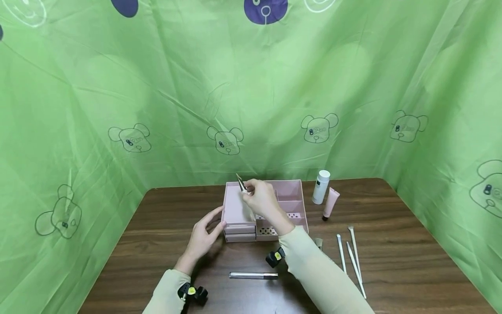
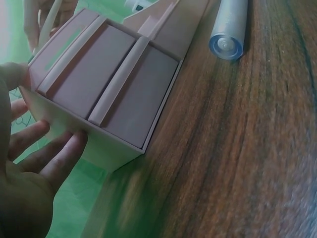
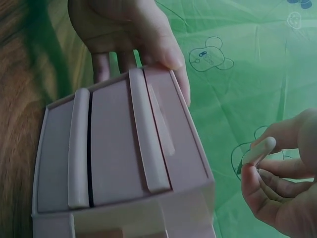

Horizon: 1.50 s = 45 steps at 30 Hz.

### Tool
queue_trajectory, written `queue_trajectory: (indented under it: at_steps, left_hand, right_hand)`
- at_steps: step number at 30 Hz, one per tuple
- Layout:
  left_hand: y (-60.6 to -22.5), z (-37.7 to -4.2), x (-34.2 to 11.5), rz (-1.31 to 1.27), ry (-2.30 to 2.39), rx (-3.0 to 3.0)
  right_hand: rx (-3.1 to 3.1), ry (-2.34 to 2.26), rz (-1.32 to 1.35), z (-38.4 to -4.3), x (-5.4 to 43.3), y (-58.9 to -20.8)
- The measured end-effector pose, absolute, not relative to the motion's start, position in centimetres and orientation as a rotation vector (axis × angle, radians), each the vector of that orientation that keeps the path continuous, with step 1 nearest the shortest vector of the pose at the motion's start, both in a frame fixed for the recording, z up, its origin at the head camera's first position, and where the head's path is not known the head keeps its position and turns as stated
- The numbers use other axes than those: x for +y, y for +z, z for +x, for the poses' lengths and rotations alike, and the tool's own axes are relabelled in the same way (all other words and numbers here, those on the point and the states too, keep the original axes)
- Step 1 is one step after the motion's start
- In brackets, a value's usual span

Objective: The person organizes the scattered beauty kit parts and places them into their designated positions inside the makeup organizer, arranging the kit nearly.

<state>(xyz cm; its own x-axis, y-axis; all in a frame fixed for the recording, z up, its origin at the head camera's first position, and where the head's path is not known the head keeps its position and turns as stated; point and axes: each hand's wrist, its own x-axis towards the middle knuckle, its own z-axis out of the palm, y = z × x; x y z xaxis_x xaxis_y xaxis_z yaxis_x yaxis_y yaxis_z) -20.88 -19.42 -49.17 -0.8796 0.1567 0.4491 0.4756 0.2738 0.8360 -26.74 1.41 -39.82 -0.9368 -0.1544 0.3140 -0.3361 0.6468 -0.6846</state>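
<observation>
while the left hand (image 1: 201, 239) lays spread fingers against the side of the pink organizer (image 1: 236, 209) on the tabletop (image 1: 168, 218), the right hand (image 1: 259, 198) has its grip pinched on a slim tool (image 1: 241, 183), probably a brush, above the organizer's top.

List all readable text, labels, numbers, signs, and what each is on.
Nothing reads with certainty.
Curtain bears: small lettering, perhaps "Poo" or "200"; too faint to confirm.
White bottle: small dark print, too small to read.
Box: no lettering seen.
Yellow mark on left wrist camera: too small to make out.
</observation>
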Motion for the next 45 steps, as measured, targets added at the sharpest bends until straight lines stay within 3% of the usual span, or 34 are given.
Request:
queue_trajectory:
  at_steps: [28, 45]
  left_hand:
    - [-48.1, -20.3, -19.1, -0.605, -1.642, -2.266]
    - [-47.9, -20.1, -19.1, -0.572, -1.671, -2.288]
  right_hand:
    - [-2.688, 1.184, 0.351, -26.7, -2.2, -40.8]
    - [-2.695, 1.181, 0.432, -26.3, -1.7, -40.6]
